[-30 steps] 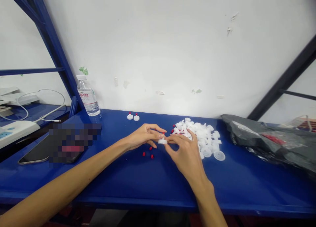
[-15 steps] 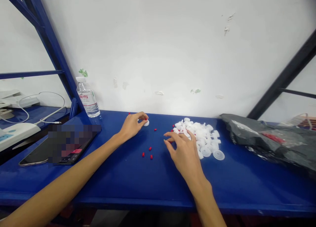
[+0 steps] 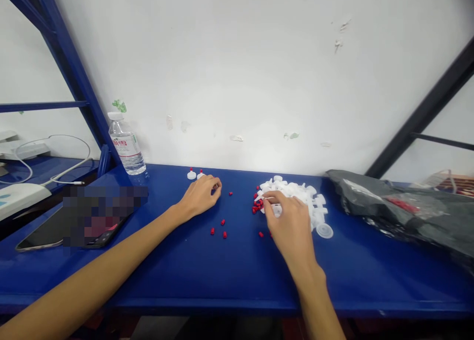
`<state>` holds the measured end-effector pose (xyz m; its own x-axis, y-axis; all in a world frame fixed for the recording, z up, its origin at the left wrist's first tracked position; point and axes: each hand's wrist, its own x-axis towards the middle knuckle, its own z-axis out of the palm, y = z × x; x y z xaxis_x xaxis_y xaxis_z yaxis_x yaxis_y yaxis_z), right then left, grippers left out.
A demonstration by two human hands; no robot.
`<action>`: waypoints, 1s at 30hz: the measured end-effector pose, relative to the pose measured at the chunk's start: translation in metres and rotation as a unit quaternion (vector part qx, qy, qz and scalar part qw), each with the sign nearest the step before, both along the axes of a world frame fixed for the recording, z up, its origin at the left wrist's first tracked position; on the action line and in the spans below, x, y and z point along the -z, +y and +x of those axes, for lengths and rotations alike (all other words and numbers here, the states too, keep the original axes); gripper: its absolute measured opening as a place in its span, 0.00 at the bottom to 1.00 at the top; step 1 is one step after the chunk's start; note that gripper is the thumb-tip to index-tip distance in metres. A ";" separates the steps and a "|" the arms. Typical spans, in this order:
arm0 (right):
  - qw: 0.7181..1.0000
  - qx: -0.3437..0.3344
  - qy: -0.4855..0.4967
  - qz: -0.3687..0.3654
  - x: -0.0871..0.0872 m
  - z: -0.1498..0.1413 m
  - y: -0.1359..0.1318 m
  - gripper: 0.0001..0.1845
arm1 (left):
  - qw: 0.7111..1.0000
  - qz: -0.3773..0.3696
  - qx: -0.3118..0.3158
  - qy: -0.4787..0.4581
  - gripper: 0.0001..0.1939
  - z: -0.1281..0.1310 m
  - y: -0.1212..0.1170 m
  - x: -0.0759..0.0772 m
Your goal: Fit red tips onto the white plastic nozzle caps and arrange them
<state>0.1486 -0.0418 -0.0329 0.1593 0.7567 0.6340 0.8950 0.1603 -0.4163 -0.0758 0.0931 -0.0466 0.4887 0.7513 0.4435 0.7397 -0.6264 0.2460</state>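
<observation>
My left hand [image 3: 202,194] hovers low at the back of the table with its fingers loosely curled and the thumb a little apart. Just behind it stand white spouted caps [image 3: 191,175] with red tips; one is partly covered by the hand, and a speck of red shows past the knuckles. At the heap of white spouted caps [image 3: 296,192], my right hand [image 3: 287,214] pinches one white spouted cap [image 3: 259,198] between thumb and index finger, its narrow spout pointing left. Small red tip caps [image 3: 255,209] lie against the heap's left side, under the right fingertips.
Several loose red tip caps [image 3: 224,235] lie mid-table between the hands. A water bottle [image 3: 127,147] stands at the back left, near phones [image 3: 40,231] and a white power strip [image 3: 22,198]. A dark plastic bag [image 3: 370,202] covers the right side. The wall [image 3: 237,83] rises behind.
My left hand carried a red-tipped white cap from the middle to the back left, and its fingers have loosened there. My right hand let go of that cap and moved onto the white heap.
</observation>
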 end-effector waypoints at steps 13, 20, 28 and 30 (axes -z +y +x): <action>0.976 0.025 -0.067 -0.204 -0.003 0.040 -0.005 0.15 | 0.994 -0.052 0.092 0.019 0.21 0.017 -0.004 0.018; 0.983 0.031 -0.047 -0.174 0.005 0.030 -0.004 0.09 | 0.994 -0.047 0.102 -0.011 0.14 0.011 0.004 0.017; 0.997 -0.040 0.044 -0.055 -0.013 0.019 -0.017 0.10 | 0.936 -0.227 0.100 -0.252 0.14 0.027 -0.018 0.000; 0.988 -0.103 0.109 -0.048 -0.013 0.012 -0.014 0.10 | 0.892 -0.302 0.137 -0.307 0.17 0.032 -0.026 -0.002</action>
